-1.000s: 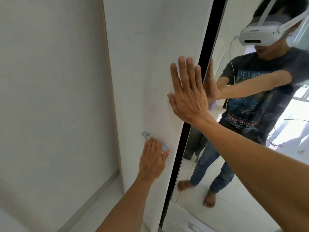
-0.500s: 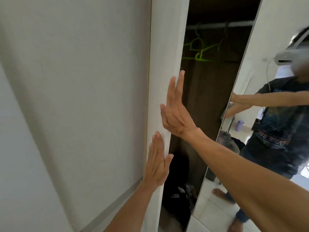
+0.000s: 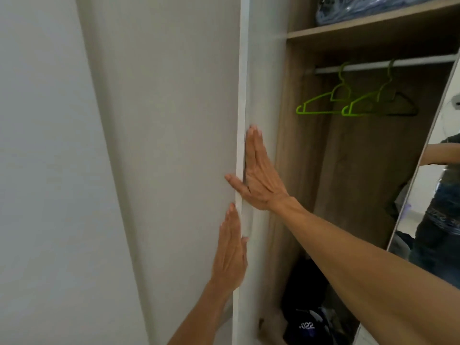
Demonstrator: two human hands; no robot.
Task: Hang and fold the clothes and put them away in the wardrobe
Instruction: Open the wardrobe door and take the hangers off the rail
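the head view looks along the white door (image 3: 174,145) of the wardrobe (image 3: 348,170), whose pale front edge (image 3: 240,95) runs straight up and down through the middle of the picture. the left hand (image 3: 230,252) lies flat on the door's outer face, fingers straight and close together, pointing up, the thumb just at the edge. the right hand (image 3: 258,175) sits higher and straddles that edge: its fingers are straight and pressed together on the inner side, while the thumb is spread across onto the outer face. neither hand holds a garment, and no loose clothes to fold show anywhere near them. the open compartment lies to the right of both hands, and the right hand is the nearer one to it. inside, a rail (image 3: 410,63) runs across below a wooden shelf (image 3: 361,31), carrying two green hangers (image 3: 323,100) and a dark hanger (image 3: 403,105), all bare. a blue bundle (image 3: 361,6) in clear wrapping rests on the shelf, and a dark heap (image 3: 306,307) sits on the wardrobe floor. a mirror panel (image 3: 443,195) closes the far right. judging by this, the opening step is nearly done; the next move turns on going rightward from the vertical edge, up to the hangers, which would suit the right arm best.
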